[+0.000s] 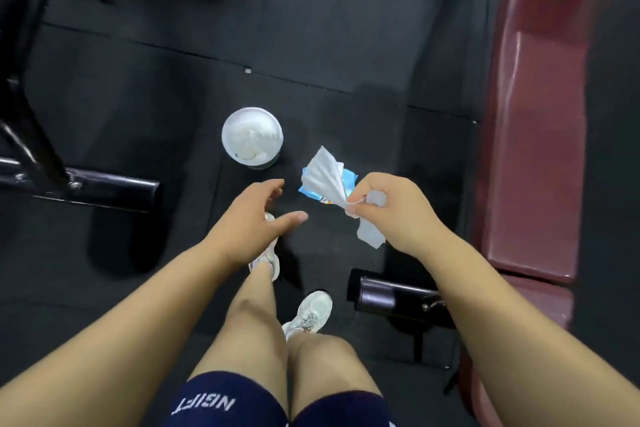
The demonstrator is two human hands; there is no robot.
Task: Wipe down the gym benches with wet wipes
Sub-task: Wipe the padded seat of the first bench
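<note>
1. White wet wipe [327,178] is pinched in the right hand [391,208], fanning out up and left of it, a tail hanging below the fingers.
2. Left hand [251,218] is released, fingers spread, holding nothing.
3. A round white tub [252,136] of wipes stands on the black floor [311,45] beyond the left hand.
4. A blue packet [348,180] shows behind the wipe.
5. The maroon padded bench [533,149] runs along to the right of the right hand.
</note>
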